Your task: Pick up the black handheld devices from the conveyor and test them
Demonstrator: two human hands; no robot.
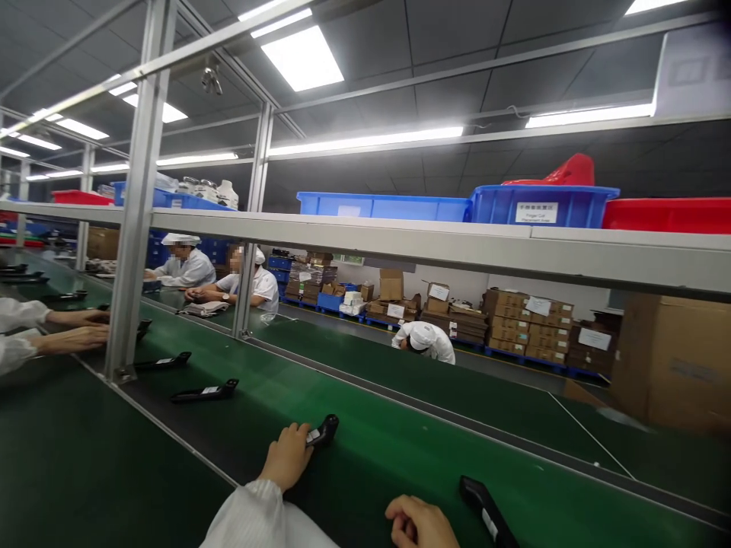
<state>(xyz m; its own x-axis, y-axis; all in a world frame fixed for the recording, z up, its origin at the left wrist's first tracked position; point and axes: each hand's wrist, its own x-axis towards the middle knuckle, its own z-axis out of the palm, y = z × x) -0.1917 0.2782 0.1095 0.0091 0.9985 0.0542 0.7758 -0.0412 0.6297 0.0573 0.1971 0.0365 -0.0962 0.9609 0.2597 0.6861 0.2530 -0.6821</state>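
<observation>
My left hand (288, 457) reaches over the green belt (400, 464), its fingers closed on a black angled plastic part (327, 431) with a white label. The palm side of that grip is hidden. At the bottom edge my right hand (422, 524) has its fingers curled in, and nothing shows in them. Just to its right, without contact, lies another black angled part (485, 508) with a white label, cut off by the frame. Two more such parts, a nearer one (206, 391) and a farther one (164, 361), rest on the belt up the left side.
Metal posts (134, 198) and a shelf (428, 243) rise along the belt. Blue bins (382, 205) and a red bin (668, 215) stand on the shelf. A co-worker's hands (74, 331) are at far left. Other people in white sit beyond; cartons (525, 323) are stacked behind.
</observation>
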